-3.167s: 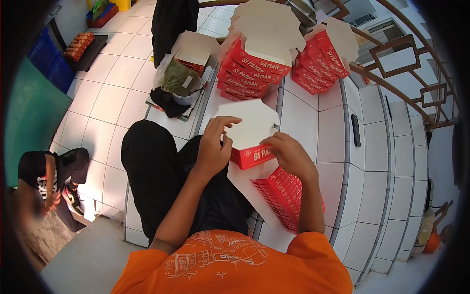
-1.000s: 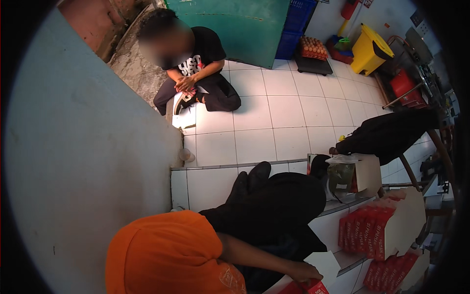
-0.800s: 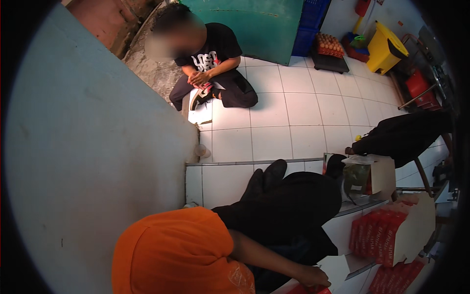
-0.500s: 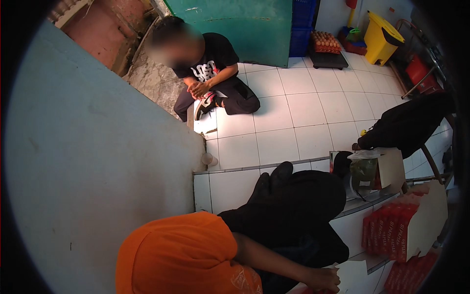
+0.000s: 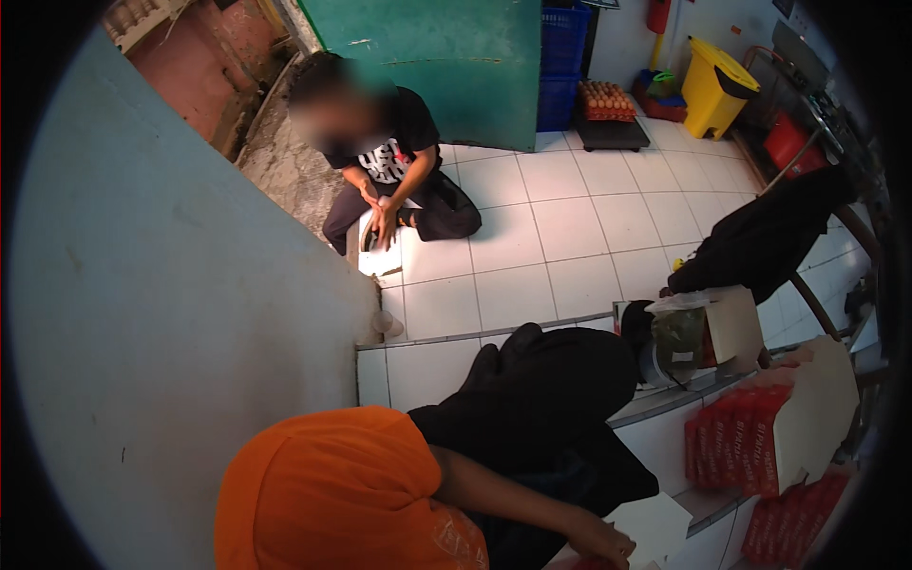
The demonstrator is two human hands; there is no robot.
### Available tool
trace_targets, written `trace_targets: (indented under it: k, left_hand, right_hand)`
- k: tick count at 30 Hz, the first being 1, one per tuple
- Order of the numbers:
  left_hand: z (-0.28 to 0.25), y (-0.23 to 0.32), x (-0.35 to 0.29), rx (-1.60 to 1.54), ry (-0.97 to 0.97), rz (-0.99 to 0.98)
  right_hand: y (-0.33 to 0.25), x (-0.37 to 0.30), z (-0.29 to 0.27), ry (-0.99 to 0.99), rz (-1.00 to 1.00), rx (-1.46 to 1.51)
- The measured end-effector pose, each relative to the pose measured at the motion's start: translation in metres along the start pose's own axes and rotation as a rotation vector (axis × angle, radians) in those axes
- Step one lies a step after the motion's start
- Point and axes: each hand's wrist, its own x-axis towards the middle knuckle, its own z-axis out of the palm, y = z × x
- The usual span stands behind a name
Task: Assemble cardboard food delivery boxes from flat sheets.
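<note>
From my end I get 1 hand: the L hand [image 5: 600, 541], at the bottom edge on 1 red-and-white carton [image 5: 655, 527], pale flap showing, rest cut off by frame. Fingers [image 5: 622, 546] bent at the flap's edge; can't tell if they pinch it. R hand out of view. Past the carton, 2 stacks of red cartons, approx. side by side: 1st stack [image 5: 731, 437], 2nd stack [image 5: 796, 518]; no. per stack unclear. Also 1 clear bag [image 5: 679, 342] w/ green contents by 1 pale-flapped box [image 5: 736, 328]. Further off: 1 seated co-worker [image 5: 418, 119], 1 yellow bin [image 5: 712, 100], 1 batch of eggs [image 5: 608, 100], 1 cup [image 5: 388, 324] at the wall corner. In the way: blue-grey wall [image 5: 190, 313] fills my L side; black-clad legs [image 5: 551, 380] lie btwn carton and floor [image 5: 518, 285]; dark cloth [image 5: 760, 237] hides some tiles, far R.
</note>
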Motion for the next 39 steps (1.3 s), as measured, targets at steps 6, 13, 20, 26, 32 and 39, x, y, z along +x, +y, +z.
trace_targets:
  k: [6, 13, 20, 26, 32, 39]
  left_hand:
    - [-0.021, 0.015, 0.001, 0.09, 0.069, -0.133]
    - [-0.006, 0.0, 0.0, 0.038, 0.225, -0.055]
    - [0.0, 0.003, 0.0, -0.1, 0.245, -0.129]
    - [0.004, 0.008, 0.005, -0.032, 0.249, -0.118]
    - [0.037, 0.006, -0.007, -0.151, 0.31, -0.221]
    - [-0.002, 0.011, 0.003, -0.267, -0.025, -0.119]
  right_hand:
    - [-0.014, 0.014, -0.014, 0.072, -0.112, 0.133]
    - [0.017, 0.024, 0.009, 0.131, -0.232, 0.22]
    - [0.034, 0.02, 0.046, 0.12, -0.262, 0.078]
    - [0.014, 0.014, 0.015, 0.087, -0.229, 0.031]
    - [-0.025, 0.018, -0.031, 0.092, -0.042, 0.384]
    - [0.018, 0.022, -0.038, 0.175, -0.284, 0.43]
